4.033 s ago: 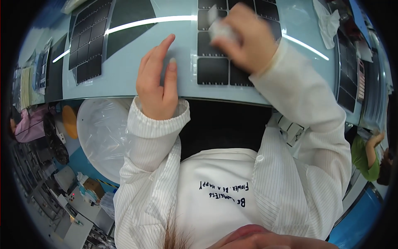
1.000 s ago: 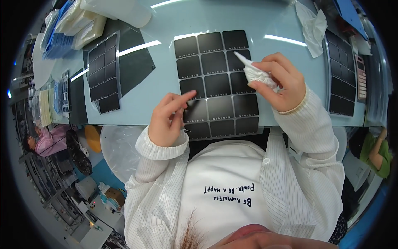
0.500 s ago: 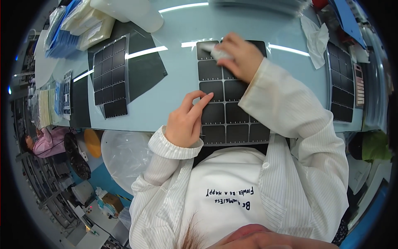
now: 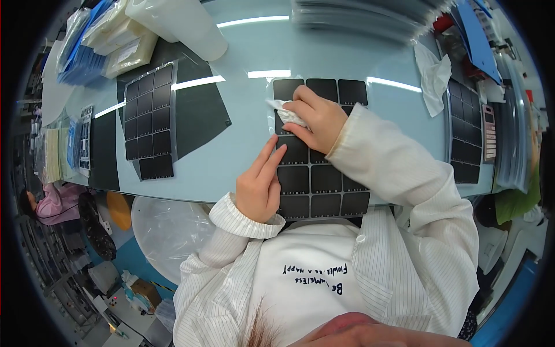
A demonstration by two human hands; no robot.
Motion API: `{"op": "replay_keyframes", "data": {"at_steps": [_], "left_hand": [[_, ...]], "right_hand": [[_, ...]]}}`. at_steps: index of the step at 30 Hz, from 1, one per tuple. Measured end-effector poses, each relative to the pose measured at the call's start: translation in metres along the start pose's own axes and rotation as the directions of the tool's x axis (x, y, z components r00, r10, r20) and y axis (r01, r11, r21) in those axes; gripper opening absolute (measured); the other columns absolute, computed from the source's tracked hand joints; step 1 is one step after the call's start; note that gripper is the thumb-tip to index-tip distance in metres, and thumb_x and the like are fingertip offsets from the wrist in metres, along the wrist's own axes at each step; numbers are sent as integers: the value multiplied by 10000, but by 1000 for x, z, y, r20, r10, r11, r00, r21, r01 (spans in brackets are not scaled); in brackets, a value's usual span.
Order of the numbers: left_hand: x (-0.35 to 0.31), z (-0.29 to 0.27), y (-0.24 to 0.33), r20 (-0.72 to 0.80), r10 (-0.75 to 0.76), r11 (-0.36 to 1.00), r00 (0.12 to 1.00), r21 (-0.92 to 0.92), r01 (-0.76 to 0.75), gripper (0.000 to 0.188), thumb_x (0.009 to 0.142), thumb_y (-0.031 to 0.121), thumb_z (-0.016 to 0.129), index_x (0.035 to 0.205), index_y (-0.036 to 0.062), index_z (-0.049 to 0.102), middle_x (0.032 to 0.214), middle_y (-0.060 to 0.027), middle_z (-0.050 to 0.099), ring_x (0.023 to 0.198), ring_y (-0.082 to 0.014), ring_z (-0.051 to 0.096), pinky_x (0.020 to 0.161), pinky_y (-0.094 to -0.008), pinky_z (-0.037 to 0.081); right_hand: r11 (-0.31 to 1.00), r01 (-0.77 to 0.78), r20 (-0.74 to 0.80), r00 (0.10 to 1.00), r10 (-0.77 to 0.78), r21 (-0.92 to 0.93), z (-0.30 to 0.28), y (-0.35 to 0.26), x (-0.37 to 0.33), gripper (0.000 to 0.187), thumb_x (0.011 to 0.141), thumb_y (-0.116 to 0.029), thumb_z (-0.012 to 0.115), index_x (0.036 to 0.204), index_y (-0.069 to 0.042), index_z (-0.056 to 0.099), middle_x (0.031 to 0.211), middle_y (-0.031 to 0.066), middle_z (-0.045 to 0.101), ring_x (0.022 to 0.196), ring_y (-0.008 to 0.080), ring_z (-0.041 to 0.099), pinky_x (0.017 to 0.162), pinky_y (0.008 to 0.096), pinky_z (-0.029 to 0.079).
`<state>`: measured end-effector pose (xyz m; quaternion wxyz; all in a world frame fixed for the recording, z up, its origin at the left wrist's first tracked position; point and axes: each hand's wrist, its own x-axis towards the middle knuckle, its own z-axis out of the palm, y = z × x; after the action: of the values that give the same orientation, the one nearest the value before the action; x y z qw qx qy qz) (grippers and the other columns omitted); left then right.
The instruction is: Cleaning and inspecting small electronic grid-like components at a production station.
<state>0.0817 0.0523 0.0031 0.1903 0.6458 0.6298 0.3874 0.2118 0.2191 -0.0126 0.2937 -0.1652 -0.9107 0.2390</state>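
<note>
A sheet of black square panels (image 4: 326,179) in rows lies flat before me, its near end hanging slightly over the table's front edge. My right hand (image 4: 315,120) is closed on a crumpled white wipe (image 4: 291,114), pressed on the second row from the far end at the sheet's left side. The hand and sleeve hide some panels there. My left hand (image 4: 260,184) holds nothing. Its index and middle fingers are stretched out, with the tips at the sheet's left edge beside the third row.
Similar black-panelled sheets lie at left (image 4: 151,124) and right (image 4: 465,130). A white translucent bottle (image 4: 202,34), bagged packs (image 4: 130,55), a stack of clear sheets (image 4: 358,17) and a crumpled tissue (image 4: 432,78) are farther back. A clear-lined round bin (image 4: 167,231) stands below the table.
My right hand has brought the wipe nearer to me, from the far row to the second row. My left fingertips have shifted outward to the sheet's left edge. The whole view has shifted slightly.
</note>
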Motion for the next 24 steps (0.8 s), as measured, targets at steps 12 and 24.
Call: {"op": "replay_keyframes", "data": {"at_steps": [12, 24], "left_hand": [[1, 1, -5, 19, -33, 999, 999, -37, 33, 443, 674, -123, 422, 1073, -51, 601, 1275, -235, 514, 635, -199, 612, 573, -257, 476], [1, 1, -6, 18, -34, 998, 999, -53, 35, 456, 614, -113, 473, 1042, -39, 612, 1267, -228, 518, 640, -261, 638, 557, -294, 513]], "right_hand": [[989, -132, -17, 991, 131, -61, 17, 33, 56, 261, 799, -185, 673, 1001, -33, 610, 960, 103, 521, 743, 291, 590, 662, 356, 490], [932, -297, -157, 950, 268, -205, -64, 54, -20, 269, 783, -150, 695, 992, 2, 620, 914, 113, 529, 789, 245, 556, 673, 301, 454]]}}
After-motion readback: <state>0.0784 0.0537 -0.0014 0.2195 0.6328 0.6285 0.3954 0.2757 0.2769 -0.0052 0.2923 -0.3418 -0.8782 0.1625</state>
